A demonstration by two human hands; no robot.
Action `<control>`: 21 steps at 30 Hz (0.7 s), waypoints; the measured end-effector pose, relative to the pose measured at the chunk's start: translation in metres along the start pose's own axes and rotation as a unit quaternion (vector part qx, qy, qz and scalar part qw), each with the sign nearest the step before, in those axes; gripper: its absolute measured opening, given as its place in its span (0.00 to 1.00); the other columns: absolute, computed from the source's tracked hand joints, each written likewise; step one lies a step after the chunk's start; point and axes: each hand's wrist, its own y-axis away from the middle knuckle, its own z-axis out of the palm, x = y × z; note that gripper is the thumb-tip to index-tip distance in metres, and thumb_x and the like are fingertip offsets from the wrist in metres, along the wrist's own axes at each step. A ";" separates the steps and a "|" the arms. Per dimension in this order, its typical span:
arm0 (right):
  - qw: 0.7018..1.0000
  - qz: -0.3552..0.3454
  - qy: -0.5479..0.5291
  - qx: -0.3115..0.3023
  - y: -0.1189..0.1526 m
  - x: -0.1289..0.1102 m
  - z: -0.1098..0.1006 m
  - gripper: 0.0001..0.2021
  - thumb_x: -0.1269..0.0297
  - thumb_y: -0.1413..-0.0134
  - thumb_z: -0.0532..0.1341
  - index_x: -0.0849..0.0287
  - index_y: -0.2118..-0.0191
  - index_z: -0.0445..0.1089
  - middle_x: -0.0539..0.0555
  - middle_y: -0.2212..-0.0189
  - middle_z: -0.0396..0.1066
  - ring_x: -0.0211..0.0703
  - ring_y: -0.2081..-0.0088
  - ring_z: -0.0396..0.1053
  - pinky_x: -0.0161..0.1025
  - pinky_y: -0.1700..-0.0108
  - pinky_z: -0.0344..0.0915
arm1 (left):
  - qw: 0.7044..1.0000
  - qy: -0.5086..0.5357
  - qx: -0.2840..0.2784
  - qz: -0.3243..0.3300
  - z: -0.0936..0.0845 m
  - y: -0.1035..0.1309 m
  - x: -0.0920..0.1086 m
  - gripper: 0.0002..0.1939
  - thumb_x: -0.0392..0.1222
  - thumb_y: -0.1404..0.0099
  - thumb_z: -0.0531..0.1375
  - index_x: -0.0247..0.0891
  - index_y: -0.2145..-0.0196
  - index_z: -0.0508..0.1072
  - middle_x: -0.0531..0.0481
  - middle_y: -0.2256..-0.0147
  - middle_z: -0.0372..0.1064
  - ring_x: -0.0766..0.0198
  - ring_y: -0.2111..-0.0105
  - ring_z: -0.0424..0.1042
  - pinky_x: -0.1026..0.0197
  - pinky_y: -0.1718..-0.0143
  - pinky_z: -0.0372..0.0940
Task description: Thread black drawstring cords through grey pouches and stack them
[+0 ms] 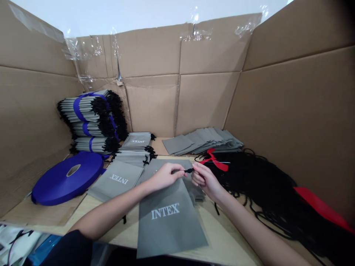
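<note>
A short length of black cord (189,170) with a knot in it runs between my two hands. My left hand (168,175) pinches it from the left, just above a grey INTEX bag (172,225). My right hand (205,179) is closed on the cord's other side, its fingertips near the knot. The bag lies flat with its lettering facing me, and its lower edge hangs over the table's front edge. More grey fabric lies beneath and behind my hands, partly hidden by them.
Finished-looking grey bags (119,177) and tied bundles (88,122) stand left, behind a purple ribbon roll (68,177). Flat grey pieces (202,140) lie at the back. Black cords (255,181) with red ties (213,160) cover the right. Cardboard walls (151,99) enclose the table.
</note>
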 end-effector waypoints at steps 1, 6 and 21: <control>1.000 0.015 0.006 -0.016 -0.001 -0.001 -0.003 0.18 0.52 0.54 0.62 0.56 0.78 0.53 0.37 0.91 0.43 0.28 0.87 0.37 0.30 0.82 0.48 | 1.000 -0.010 -0.009 0.006 0.001 0.001 0.001 0.15 0.43 0.35 0.49 0.33 0.65 0.72 0.50 0.68 0.70 0.64 0.67 0.65 0.65 0.64 0.58; 0.994 0.065 0.039 -0.073 -0.003 -0.004 -0.012 0.22 0.43 0.49 0.52 0.56 0.80 0.52 0.40 0.91 0.46 0.30 0.87 0.41 0.32 0.80 0.51 | 0.998 -0.053 -0.039 0.020 0.001 0.005 0.003 0.16 0.48 0.35 0.49 0.36 0.62 0.71 0.52 0.68 0.69 0.66 0.69 0.64 0.67 0.67 0.57; 0.972 0.097 0.131 -0.170 -0.004 0.012 -0.026 0.17 0.49 0.48 0.55 0.60 0.75 0.60 0.42 0.87 0.52 0.29 0.85 0.47 0.31 0.81 0.42 | 0.978 -0.194 -0.058 0.043 -0.002 0.008 -0.003 0.15 0.50 0.35 0.51 0.45 0.56 0.72 0.52 0.60 0.73 0.62 0.62 0.71 0.66 0.64 0.57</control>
